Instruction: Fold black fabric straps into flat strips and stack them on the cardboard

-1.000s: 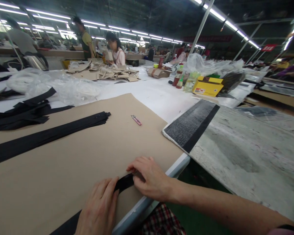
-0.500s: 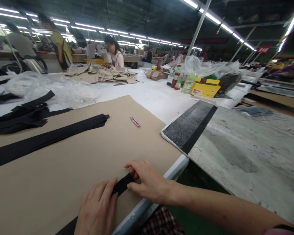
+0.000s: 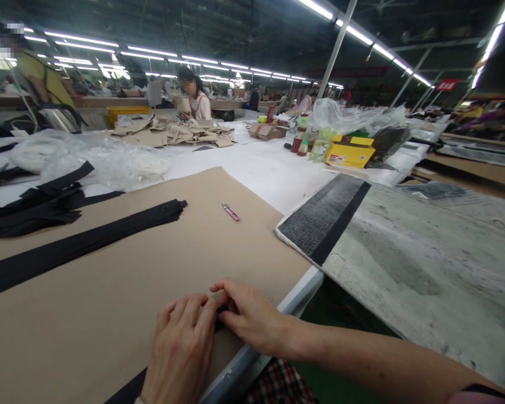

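Observation:
A narrow black fabric strip [image 3: 128, 388] lies across the beige sheet [image 3: 109, 314] near the table's front edge. My left hand [image 3: 183, 339] covers much of it, fingers bent and close together, their tips at the strip's right end. Beside them my right hand [image 3: 255, 320] pinches that end between thumb and fingers. The two hands touch or nearly touch, and the exact grip is partly hidden. Farther up the sheet lie pink-handled thread snips [image 3: 230, 212]. A stack of black strips [image 3: 88, 238] stretches to the left.
More black strips [image 3: 37, 207] and clear plastic [image 3: 105, 154] lie at the left. To the right a pale board [image 3: 404, 264] carries a dark textured panel [image 3: 324, 216]. Bottles and a yellow box [image 3: 350, 151] stand farther back. A co-worker [image 3: 196, 98] is beyond the beige fabric pile [image 3: 180, 132].
My left hand has slid right along the strip up to my right hand, hiding the stretch that showed between them. My right hand stays nearly in place. A person at far left has moved left.

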Demonstrator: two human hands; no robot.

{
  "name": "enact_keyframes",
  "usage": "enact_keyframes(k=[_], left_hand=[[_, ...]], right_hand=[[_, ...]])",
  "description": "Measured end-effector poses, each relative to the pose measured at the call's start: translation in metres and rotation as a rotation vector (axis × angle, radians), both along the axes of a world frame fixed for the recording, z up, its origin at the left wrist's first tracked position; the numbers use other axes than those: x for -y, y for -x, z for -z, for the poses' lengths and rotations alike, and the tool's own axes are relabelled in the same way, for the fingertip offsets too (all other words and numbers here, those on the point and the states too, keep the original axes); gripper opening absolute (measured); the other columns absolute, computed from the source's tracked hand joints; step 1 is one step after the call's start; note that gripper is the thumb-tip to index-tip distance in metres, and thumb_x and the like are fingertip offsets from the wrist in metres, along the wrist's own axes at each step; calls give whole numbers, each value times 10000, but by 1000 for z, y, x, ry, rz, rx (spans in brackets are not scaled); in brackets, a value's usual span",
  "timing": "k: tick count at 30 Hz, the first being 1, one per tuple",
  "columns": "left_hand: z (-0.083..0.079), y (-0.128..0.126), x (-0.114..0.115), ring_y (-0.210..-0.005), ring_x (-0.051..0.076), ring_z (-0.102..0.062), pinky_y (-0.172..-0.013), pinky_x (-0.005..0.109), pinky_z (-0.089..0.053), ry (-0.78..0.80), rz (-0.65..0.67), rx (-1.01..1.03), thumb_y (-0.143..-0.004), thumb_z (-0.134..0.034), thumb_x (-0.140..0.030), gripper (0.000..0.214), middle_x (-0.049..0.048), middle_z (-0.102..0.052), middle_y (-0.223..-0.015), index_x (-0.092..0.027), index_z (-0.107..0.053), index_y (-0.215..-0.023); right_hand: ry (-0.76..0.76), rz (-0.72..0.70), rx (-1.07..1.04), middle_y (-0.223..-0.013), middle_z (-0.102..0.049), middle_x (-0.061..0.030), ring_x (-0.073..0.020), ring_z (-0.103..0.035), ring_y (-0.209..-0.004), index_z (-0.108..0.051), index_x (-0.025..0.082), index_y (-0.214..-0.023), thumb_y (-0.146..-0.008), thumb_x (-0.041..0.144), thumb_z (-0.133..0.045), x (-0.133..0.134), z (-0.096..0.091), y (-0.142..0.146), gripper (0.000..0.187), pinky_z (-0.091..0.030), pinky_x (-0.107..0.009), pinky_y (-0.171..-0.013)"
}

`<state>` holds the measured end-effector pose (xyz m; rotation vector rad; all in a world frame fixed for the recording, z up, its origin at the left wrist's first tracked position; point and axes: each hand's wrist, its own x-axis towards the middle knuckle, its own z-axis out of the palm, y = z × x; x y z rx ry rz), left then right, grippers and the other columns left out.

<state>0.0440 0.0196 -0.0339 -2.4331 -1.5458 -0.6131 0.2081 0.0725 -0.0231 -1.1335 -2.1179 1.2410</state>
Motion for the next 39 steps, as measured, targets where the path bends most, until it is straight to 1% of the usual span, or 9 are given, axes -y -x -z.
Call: enact_keyframes(k=[5,9,15,18,22,28,32,35,39], left_hand=[[-1,0,0,-917,187,-531,-843,362,-322,86,-16,69,-854,-470,-167,218,14,-600,-970,-242,-575,-1031],[-8,-2,0,-887,182,-552,-832,374,-316,318,-95,299,-856,-451,-247,152,-14,-612,-887,-251,-603,-866],[-22,9,-7,-745,178,-537,-729,310,-369,889,-146,753,-775,-493,-386,236,-4,-575,-705,-204,-578,-651],[-24,16,-9,-726,177,-521,-729,298,-373,1012,-139,888,-730,-520,-438,265,-5,-553,-660,-192,-570,-648],[-25,17,-7,-710,177,-512,-707,299,-371,962,-158,847,-743,-489,-465,299,2,-558,-672,-189,-566,-659],[-26,8,-2,-769,182,-559,-732,304,-393,800,-157,670,-807,-460,-413,263,3,-607,-755,-213,-602,-712],[-25,7,3,-836,181,-589,-771,297,-434,822,-149,705,-845,-432,-437,284,14,-643,-849,-221,-617,-835],[-15,8,11,-819,174,-610,-744,283,-474,790,-203,719,-849,-435,-480,319,12,-649,-888,-234,-603,-961],[10,5,28,-867,160,-622,-754,258,-503,539,-179,542,-860,-473,-415,242,1,-631,-955,-270,-592,-1013]], right_hand=[[-12,-19,-31,-872,-660,7,-136,-606,-808,-526,216,-1200,-760,92,-508,3,-3,1,458,-448,-232,-728],[49,-41,-20,-786,-599,32,-116,-554,-711,-543,213,-1162,-733,82,-540,1,-4,-1,448,-411,-214,-635],[415,-187,-214,-665,-483,77,-73,-425,-578,-524,157,-1117,-682,126,-652,-8,-5,-4,455,-322,-189,-525],[589,-198,-321,-674,-490,74,-62,-415,-569,-523,139,-1098,-680,156,-666,-10,-7,-5,442,-310,-186,-525],[582,-185,-297,-661,-502,69,-59,-418,-567,-556,133,-1051,-673,138,-655,-8,-6,-4,391,-303,-181,-517],[349,-71,-58,-627,-525,43,-75,-446,-565,-625,147,-847,-725,170,-589,-5,-6,-2,129,-308,-178,-492],[153,-45,138,-635,-574,31,-91,-497,-591,-635,167,-794,-723,136,-540,-4,-16,-7,122,-315,-189,-522],[12,-31,283,-635,-579,30,-93,-482,-578,-625,182,-789,-740,132,-514,-3,-21,-12,130,-300,-206,-539],[-178,-22,393,-737,-596,13,-114,-504,-682,-584,188,-763,-755,117,-498,-3,-19,-15,111,-323,-241,-643]])
